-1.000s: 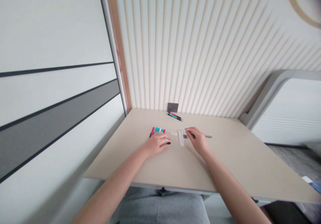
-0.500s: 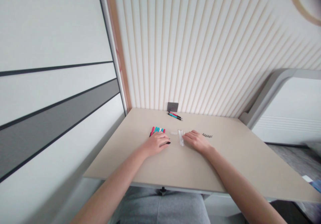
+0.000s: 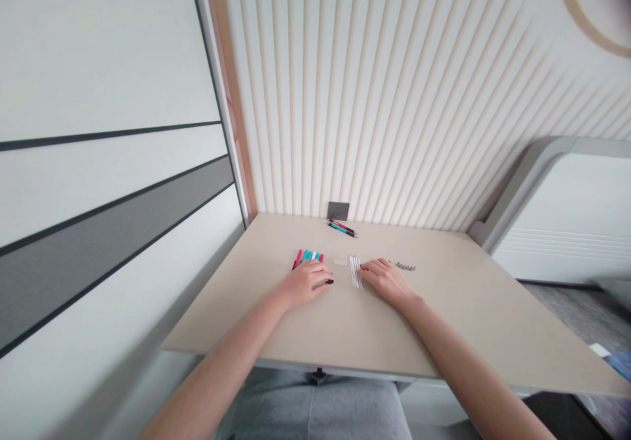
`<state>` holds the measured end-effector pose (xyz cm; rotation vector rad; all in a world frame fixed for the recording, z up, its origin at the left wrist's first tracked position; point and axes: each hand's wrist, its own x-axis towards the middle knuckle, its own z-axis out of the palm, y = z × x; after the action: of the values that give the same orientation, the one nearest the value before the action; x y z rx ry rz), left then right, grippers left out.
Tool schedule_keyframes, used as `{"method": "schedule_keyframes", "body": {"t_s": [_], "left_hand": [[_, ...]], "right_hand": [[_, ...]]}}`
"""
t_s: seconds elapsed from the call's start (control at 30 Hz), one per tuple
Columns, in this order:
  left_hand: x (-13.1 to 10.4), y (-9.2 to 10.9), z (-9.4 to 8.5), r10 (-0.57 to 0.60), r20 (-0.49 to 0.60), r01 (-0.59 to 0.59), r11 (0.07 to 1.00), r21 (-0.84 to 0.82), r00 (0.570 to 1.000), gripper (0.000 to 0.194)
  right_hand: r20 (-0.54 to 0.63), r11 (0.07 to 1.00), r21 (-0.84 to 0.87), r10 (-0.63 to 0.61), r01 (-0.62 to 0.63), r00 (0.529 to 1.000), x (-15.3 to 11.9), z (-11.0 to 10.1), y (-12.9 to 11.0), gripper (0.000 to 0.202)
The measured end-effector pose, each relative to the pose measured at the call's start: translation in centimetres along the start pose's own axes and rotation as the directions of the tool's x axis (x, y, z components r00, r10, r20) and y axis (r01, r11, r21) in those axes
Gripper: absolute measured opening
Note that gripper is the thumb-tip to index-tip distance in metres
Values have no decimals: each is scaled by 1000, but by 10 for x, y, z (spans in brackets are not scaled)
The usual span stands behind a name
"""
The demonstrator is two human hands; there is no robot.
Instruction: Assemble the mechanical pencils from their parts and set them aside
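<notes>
Broadly, we sit at a beige table pushed into a corner, its far edge against a ribbed white wall and its left edge along a panelled wall with grey stripes. Our left hand lies palm down near the middle of the table, a little toward the far edge, resting over the near ends of a bundle of coloured pens in pink, teal and white; a black pen tip pokes out at its fingertips, but we cannot tell whether the fingers are clenched on it or only lying over it. Our right hand lies flat just to the right, fingers loosely curled and pointing left, its fingertips touching or almost touching a row of thin white refills that lie side by side between the two hands; it grasps nothing that we can see. Just left of the refills sits a small pale part, too small to make out. Beyond the right hand, toward the right, lies a short row of small dark springs. At the far edge, below a dark wall socket, two more pens lie together, well apart from the hands.
</notes>
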<state>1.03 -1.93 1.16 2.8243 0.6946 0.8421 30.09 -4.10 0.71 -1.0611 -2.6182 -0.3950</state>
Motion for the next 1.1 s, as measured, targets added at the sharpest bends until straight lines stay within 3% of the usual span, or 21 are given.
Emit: {"method": "schedule_keyframes", "body": {"t_s": [0.5, 0.83, 1.1], "left_hand": [[0, 0, 1, 14, -3, -14, 1000, 6, 1000, 14], [3, 0, 5, 74, 50, -72, 997, -29, 996, 16], [4, 5, 8, 127, 72, -129, 992, 15, 989, 15]], "right_hand": [[-60, 995, 96, 14, -8, 998, -2, 1, -3, 25], [-242, 927, 362, 197, -100, 950, 19, 6, -47, 27], [-234, 912, 411, 110, -4, 966, 22, 5, -54, 21]]}}
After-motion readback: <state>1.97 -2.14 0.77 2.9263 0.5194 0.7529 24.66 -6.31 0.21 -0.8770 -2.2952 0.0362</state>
